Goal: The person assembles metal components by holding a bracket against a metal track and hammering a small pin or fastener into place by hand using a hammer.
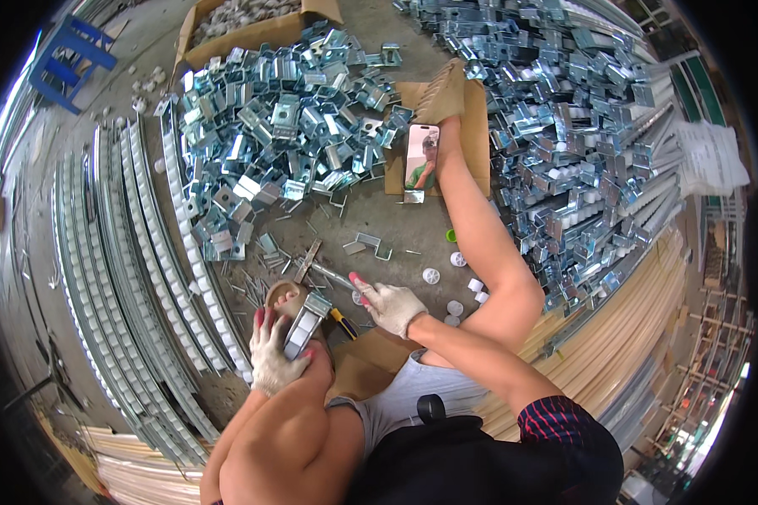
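Note:
My left hand [280, 352], in a white glove with red fingertips, grips a shiny metal bracket [306, 326] beside my left foot. Its fingers lie along the bracket's side. In the same kind of glove, my right hand [389, 308] is closed round the handle of a hammer [333, 275]. The hammer's head is up and to the left of that hand, above the bracket and apart from it. Thin metal pins [249, 292] lie scattered near my left foot. A yellow and black tool [343, 324] rests on the floor between my hands.
A heap of metal brackets [286, 126] lies ahead, with a larger heap [556, 126] to the right. Roller tracks [135, 278] stretch along the left. A phone [422, 156] sits on cardboard [477, 143] by my right foot. White wheels [431, 276] dot the floor.

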`<state>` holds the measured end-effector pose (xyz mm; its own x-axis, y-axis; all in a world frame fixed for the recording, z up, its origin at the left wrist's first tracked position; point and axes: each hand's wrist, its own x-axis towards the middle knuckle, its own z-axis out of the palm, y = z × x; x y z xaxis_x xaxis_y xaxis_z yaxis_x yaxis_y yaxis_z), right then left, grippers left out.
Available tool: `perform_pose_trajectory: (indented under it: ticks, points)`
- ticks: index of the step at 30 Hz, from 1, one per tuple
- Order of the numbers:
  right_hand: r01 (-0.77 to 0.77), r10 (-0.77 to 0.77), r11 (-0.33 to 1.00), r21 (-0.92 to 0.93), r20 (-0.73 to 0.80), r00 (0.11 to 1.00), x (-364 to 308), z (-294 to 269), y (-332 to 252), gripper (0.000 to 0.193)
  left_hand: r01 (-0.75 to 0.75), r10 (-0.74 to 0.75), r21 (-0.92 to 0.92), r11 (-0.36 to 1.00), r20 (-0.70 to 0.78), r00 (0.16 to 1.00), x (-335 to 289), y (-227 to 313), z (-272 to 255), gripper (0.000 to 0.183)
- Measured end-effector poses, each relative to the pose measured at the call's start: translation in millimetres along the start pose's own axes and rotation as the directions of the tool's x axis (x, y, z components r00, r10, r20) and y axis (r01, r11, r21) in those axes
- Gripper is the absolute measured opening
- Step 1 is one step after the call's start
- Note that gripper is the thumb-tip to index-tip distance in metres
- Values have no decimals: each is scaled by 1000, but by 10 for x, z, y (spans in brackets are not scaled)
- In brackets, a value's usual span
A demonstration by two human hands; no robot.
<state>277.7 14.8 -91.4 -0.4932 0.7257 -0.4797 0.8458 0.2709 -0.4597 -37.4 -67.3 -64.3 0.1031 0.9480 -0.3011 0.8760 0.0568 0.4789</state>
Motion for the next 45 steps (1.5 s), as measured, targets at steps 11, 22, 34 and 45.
perform_pose_trajectory:
  ticks: [11, 22, 34, 45]
  points:
    - [119, -90, 992, 30, -475, 875, 15, -83, -149, 62, 400, -371, -337, 852, 150, 916, -1208, 153, 173, 64]
    - [375, -406, 810, -450, 31, 913, 415, -582, -1522, 50, 414, -377, -224, 882, 191, 906, -1330, 108, -459, 49]
    - [425, -397, 775, 469, -163, 903, -90, -627, -1041, 78, -299, 313, 643, 705, 96, 945, -90, 902, -2307, 36]
    - [277, 405, 590, 758, -575, 711, -769, -1254, -227, 64, -451, 344, -101, 887, -507, 790, 333, 1083, -1885, 81]
